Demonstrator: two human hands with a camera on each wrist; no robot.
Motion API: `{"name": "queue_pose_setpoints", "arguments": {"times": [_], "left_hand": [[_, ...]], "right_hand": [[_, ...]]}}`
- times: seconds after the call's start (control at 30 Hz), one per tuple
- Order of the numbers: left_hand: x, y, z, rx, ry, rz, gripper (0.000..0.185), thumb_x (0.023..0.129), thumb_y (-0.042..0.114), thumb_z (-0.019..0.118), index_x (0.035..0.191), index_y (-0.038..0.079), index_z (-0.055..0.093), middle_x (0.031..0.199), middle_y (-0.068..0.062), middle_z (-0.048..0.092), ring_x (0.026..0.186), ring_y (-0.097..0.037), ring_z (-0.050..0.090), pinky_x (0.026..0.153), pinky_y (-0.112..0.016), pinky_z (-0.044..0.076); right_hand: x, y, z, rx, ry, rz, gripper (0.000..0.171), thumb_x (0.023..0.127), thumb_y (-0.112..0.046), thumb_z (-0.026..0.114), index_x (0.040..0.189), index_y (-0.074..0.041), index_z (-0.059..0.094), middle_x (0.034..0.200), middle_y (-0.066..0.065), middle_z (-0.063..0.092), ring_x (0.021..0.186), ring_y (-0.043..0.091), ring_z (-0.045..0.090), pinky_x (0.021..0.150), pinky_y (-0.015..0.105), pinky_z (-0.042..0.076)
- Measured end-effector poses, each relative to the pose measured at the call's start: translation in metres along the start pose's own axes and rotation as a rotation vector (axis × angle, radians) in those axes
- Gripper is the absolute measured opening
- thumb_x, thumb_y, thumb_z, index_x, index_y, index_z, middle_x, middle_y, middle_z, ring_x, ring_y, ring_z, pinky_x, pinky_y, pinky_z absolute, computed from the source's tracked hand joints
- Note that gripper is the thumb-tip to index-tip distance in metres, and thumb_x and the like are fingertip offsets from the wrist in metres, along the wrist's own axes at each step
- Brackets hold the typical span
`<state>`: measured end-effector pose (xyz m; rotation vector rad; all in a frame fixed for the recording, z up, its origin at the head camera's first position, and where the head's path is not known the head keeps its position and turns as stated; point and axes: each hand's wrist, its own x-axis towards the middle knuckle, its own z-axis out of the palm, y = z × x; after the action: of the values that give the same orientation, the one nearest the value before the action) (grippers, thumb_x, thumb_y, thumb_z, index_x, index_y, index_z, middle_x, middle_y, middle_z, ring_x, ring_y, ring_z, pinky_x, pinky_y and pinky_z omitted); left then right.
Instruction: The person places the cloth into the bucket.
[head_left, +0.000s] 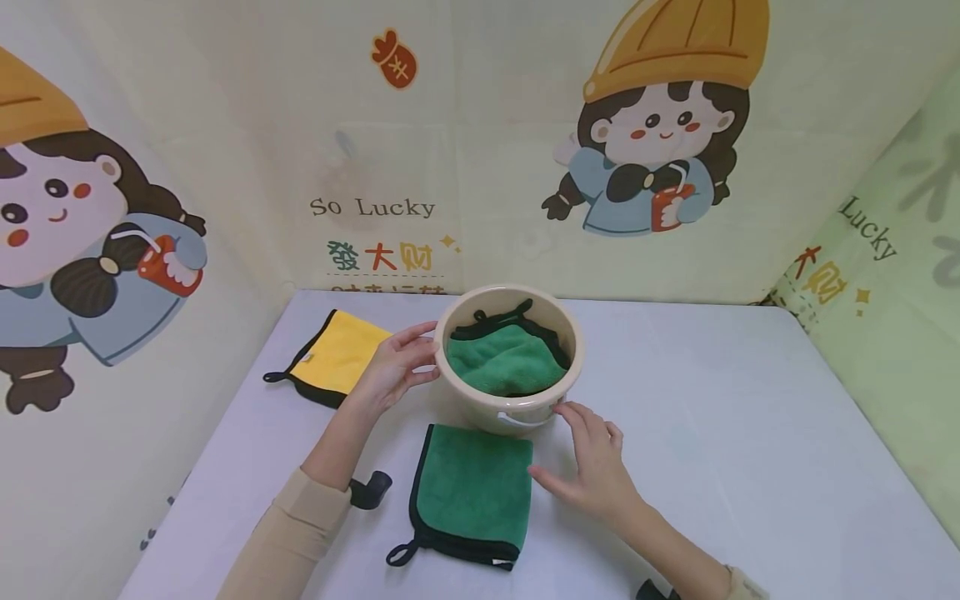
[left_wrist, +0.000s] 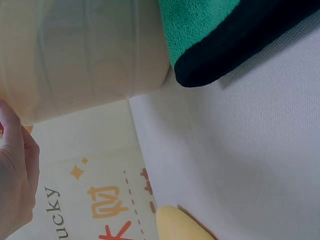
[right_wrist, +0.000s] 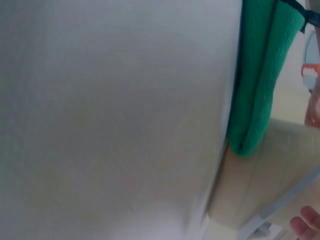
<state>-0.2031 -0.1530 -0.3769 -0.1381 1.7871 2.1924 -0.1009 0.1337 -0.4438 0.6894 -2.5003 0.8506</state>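
Note:
A cream bucket (head_left: pixel 480 406) stands on the table with a bunched green towel (head_left: pixel 506 358), edged in black, inside it. My left hand (head_left: pixel 396 367) is at the bucket's left side, fingers extended and fingertips right at its wall below the rim. On the other side, my right hand (head_left: pixel 596 462) has its thumb and fingers spread, with the fingertips close to the bucket's lower right wall near the pale handle (head_left: pixel 522 421). In front of the bucket lies a folded green towel (head_left: pixel 474 492) with black trim and a loop; my right thumb points at its right edge.
A folded yellow towel (head_left: pixel 337 354) with black edging lies left of the bucket, partly behind my left hand and forearm. The white table (head_left: pixel 735 417) extends to the right. A cartoon-printed cloth wall (head_left: pixel 502 183) rises behind and along both sides.

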Motion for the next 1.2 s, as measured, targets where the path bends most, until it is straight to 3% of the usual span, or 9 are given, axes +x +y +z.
{"name": "queue_pose_setpoints", "arguments": {"times": [0.13,0.27,0.57,0.77,0.97,1.2], "left_hand": [[0.001,0.0,0.0,0.0,-0.007,0.006,0.048,0.088,0.016,0.061,0.134,0.012,0.045,0.107,-0.009,0.054,0.086,-0.016,0.061,0.079,-0.032,0.053],[0.001,0.0,-0.001,0.0,-0.013,0.01,0.048,0.089,0.015,0.06,0.134,0.011,0.045,0.106,-0.009,0.054,0.085,-0.016,0.061,0.078,-0.031,0.053],[0.0,0.0,0.0,0.001,-0.015,0.015,0.049,0.089,0.016,0.06,0.135,0.011,0.044,0.107,-0.009,0.054,0.086,-0.016,0.061,0.08,-0.031,0.052],[0.001,0.0,0.0,0.0,-0.013,0.013,0.049,0.089,0.016,0.06,0.135,0.012,0.044,0.109,-0.009,0.053,0.087,-0.016,0.061,0.081,-0.032,0.052],[0.002,0.001,0.0,-0.001,-0.01,0.009,0.047,0.09,0.014,0.058,0.135,0.011,0.044,0.108,-0.009,0.053,0.086,-0.015,0.061,0.079,-0.032,0.053],[0.003,0.001,0.0,0.002,-0.016,0.006,0.047,0.09,0.014,0.058,0.135,0.011,0.043,0.108,-0.009,0.054,0.085,-0.016,0.06,0.079,-0.031,0.053]], "right_hand": [[-0.003,-0.005,0.008,-0.049,-0.075,-0.011,0.079,0.073,-0.062,0.061,0.128,-0.008,0.042,0.126,0.011,0.042,0.117,0.023,0.036,0.082,0.047,0.025],[-0.005,-0.009,0.012,-0.078,-0.096,-0.02,0.083,0.072,-0.065,0.06,0.13,-0.009,0.039,0.127,0.012,0.04,0.118,0.023,0.035,0.082,0.047,0.026],[-0.01,-0.016,0.015,-0.14,-0.057,-0.057,0.09,0.068,-0.057,0.068,0.134,-0.005,0.035,0.125,0.014,0.04,0.115,0.025,0.037,0.079,0.046,0.028],[-0.013,-0.02,0.016,-0.14,-0.045,-0.099,0.084,0.071,-0.058,0.063,0.13,-0.003,0.037,0.122,0.014,0.043,0.112,0.025,0.039,0.079,0.046,0.029],[-0.015,-0.025,0.021,-0.214,-0.144,-0.119,0.087,0.063,-0.058,0.07,0.128,-0.008,0.04,0.119,0.009,0.045,0.107,0.022,0.044,0.079,0.043,0.032],[-0.016,-0.027,0.026,-0.239,-0.312,-0.108,0.091,0.066,-0.067,0.064,0.133,-0.011,0.038,0.122,0.007,0.043,0.105,0.022,0.044,0.08,0.043,0.032]]}}
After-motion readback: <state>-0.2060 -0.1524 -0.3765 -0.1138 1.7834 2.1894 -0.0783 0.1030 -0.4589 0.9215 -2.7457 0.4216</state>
